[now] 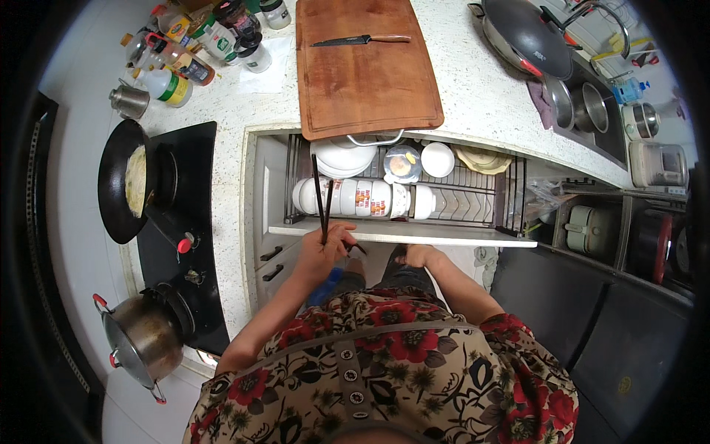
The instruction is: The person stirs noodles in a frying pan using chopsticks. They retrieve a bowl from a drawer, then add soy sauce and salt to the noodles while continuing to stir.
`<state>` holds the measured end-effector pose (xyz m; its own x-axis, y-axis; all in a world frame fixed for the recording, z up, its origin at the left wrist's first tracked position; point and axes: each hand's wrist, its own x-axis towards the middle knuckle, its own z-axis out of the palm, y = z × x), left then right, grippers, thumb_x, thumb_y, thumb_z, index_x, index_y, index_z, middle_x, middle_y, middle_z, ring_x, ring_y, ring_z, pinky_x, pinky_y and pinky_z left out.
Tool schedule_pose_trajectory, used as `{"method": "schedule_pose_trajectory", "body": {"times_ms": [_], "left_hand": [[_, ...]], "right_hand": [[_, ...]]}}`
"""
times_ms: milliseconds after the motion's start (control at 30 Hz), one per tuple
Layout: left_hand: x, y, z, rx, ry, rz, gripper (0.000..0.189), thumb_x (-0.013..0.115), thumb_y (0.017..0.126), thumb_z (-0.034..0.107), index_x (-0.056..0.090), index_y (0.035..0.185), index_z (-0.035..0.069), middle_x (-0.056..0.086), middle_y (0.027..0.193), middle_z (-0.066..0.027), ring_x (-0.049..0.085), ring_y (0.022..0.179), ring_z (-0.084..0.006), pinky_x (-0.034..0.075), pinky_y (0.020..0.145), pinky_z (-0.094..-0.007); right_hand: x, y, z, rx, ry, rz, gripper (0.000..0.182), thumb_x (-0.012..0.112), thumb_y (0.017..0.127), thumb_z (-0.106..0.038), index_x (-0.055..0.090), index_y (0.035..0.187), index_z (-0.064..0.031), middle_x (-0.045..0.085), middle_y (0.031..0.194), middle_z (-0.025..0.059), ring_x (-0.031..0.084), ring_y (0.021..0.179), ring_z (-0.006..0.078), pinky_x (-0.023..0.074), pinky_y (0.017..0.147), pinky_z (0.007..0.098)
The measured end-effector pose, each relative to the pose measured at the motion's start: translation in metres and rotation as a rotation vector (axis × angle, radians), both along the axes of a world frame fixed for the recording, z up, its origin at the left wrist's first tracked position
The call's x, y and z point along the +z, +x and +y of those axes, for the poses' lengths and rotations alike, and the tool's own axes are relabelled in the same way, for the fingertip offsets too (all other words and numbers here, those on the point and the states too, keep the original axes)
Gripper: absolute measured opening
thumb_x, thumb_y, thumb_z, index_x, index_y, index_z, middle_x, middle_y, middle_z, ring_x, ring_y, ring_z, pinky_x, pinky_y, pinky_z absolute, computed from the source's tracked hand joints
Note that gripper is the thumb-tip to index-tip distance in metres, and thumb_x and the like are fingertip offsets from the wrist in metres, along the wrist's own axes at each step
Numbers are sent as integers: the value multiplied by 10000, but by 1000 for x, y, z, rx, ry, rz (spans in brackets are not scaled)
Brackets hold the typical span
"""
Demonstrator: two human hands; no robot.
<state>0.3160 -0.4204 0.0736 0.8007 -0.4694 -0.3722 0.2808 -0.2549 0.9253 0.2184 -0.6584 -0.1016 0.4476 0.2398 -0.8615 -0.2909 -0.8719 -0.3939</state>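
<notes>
My left hand (326, 248) grips a pair of dark chopsticks (318, 194), whose tips point up over the left part of a pulled-out dish drawer (471, 237). Just beyond the drawer's front edge is my right hand (417, 256); its fingers are partly hidden, and whether it holds the drawer front cannot be made out. Inside the wire rack, several white bowls (363, 197) stand on edge in a row. Behind them lie white plates (343, 160), a lidded clear container (402, 164), a small white bowl (437, 160) and yellowish scalloped plates (485, 159).
A knife (363, 39) rests on a wooden cutting board (366, 83) overhanging the drawer's back. At left, a black wok (119, 183) with pale food sits on the cooktop (183, 222), near a lidded steel pot (144, 338). Bottles (166, 86) crowd the far-left counter; a lidded pan (524, 39) is at right.
</notes>
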Motion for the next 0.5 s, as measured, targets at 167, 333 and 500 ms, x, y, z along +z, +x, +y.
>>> {"method": "schedule_pose_trajectory", "body": {"times_ms": [167, 333, 500], "left_hand": [[-9, -16, -11, 25, 136, -149, 326, 413, 987, 251, 643, 999, 20, 429, 566, 37, 359, 507, -36, 292, 474, -217], [-5, -28, -28, 198, 112, -61, 241, 528, 943, 207, 665, 908, 13, 508, 608, 36, 424, 562, -36, 352, 518, -213], [-2, -36, -39, 347, 120, -125, 205, 571, 916, 165, 652, 837, -6, 506, 611, 49, 415, 571, -21, 359, 523, -208]], "right_hand": [[74, 22, -18, -384, 391, 252, 465, 638, 822, -395, 627, 1101, -23, 663, 1021, 120, 636, 814, 189, 505, 727, 311], [56, 24, -70, -708, 259, -253, 368, 619, 852, -335, 647, 1044, -23, 684, 928, 79, 628, 751, 180, 502, 715, 299], [14, -3, -82, -736, 169, -329, 328, 616, 840, -319, 662, 1033, -58, 686, 930, 103, 646, 890, 226, 488, 802, 326]]}}
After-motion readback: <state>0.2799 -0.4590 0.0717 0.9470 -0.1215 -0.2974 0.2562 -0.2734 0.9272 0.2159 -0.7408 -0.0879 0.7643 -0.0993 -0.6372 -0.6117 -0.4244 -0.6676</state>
